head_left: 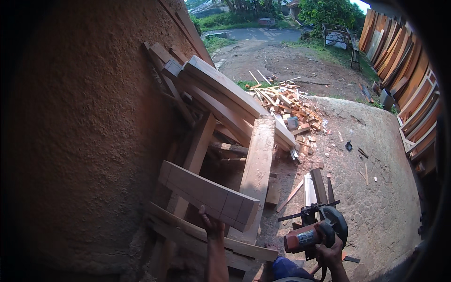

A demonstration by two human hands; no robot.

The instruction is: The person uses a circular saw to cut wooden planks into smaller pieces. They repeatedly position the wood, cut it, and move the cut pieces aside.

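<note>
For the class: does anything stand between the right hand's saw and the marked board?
Nothing visible does: an open gap separates the saw, held in the right hand, from the marked board, with the left hand at its near edge.

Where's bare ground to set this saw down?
Right of the circular saw, mostly bare concrete stretches toward the leaning boards. It's crowded just ahead of the saw, where planks lie, and farther out at the offcut pile.
</note>
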